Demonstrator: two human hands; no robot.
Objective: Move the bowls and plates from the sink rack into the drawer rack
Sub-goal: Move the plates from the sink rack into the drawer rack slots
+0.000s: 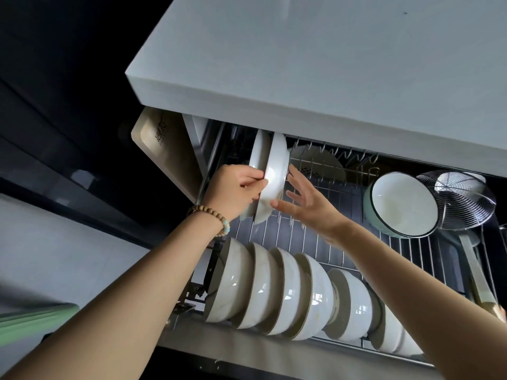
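White plate, rim pinched by the left hand, the right hand alongside with fingers splayed, could tip against the neighbouring plate and chip if released unslotted.

The counter hides the rack's back; the left hand's fingertips vanish behind a plate; the right arm covers the last bowls of the front row; lettering on the board is unreadable; a blurred green thing is cut by the left edge.
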